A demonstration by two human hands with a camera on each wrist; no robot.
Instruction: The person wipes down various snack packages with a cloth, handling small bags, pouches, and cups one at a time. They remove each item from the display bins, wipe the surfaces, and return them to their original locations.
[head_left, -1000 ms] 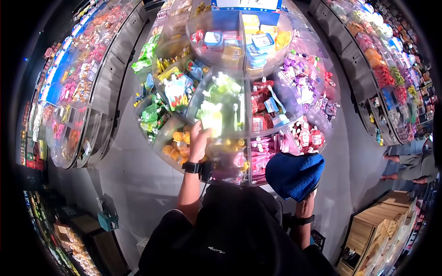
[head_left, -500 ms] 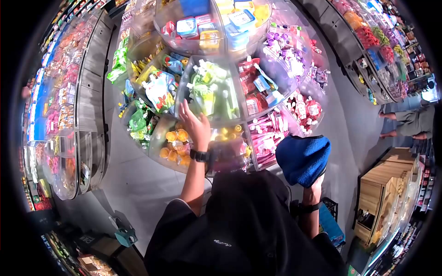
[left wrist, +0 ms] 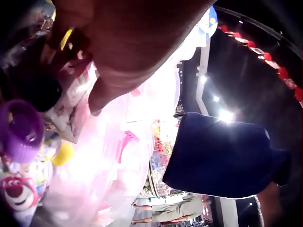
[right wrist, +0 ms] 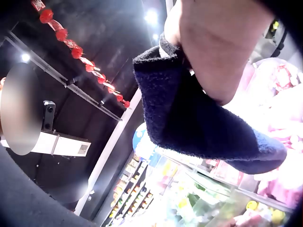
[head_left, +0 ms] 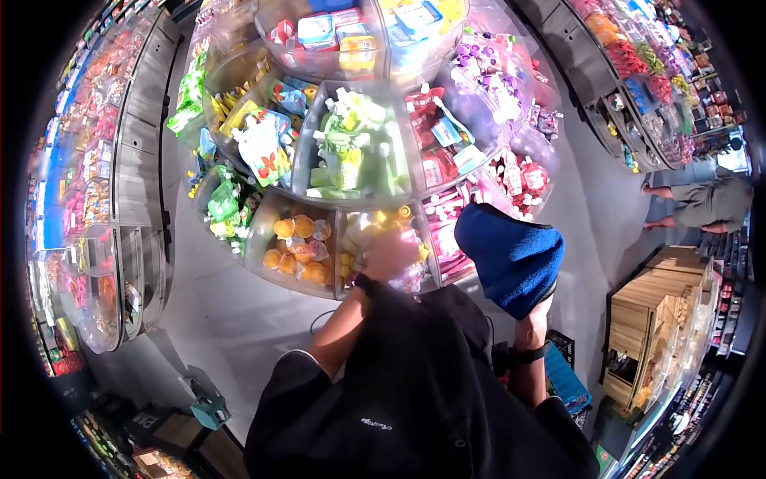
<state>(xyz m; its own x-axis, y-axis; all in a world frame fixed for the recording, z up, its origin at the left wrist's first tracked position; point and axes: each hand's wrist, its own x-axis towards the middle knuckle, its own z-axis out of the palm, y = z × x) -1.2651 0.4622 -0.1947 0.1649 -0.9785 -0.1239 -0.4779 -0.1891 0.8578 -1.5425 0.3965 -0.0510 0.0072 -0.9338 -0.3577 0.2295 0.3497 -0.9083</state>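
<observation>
In the head view the left hand [head_left: 391, 255], blurred, is down in the front middle compartment [head_left: 343, 271] among yellow-capped and pink packages. The left wrist view shows that hand [left wrist: 128, 42] over a pink-and-white packet [left wrist: 75, 101], beside a purple round item [left wrist: 20, 130]; whether its fingers hold the packet cannot be made out. The right hand [head_left: 536, 310] grips a folded dark blue cloth [head_left: 511, 257] above the right front edge of the display. In the right wrist view the cloth [right wrist: 189, 113] hangs from the pinching right hand [right wrist: 218, 42].
Clear-walled compartments hold green pouches [head_left: 345, 152], orange cups [head_left: 299, 247], red pouches [head_left: 435, 132] and pink packs [head_left: 447, 231]. Shelving [head_left: 140, 152] runs along the left. At the right are a wooden cabinet [head_left: 638, 319] and a person's legs [head_left: 694, 206]. A blue basket [head_left: 565, 382] is beside the right arm.
The left hand has moved from the green pouches' compartment down and right into the front middle one. The right hand still holds the cloth. The head view has shifted over the display.
</observation>
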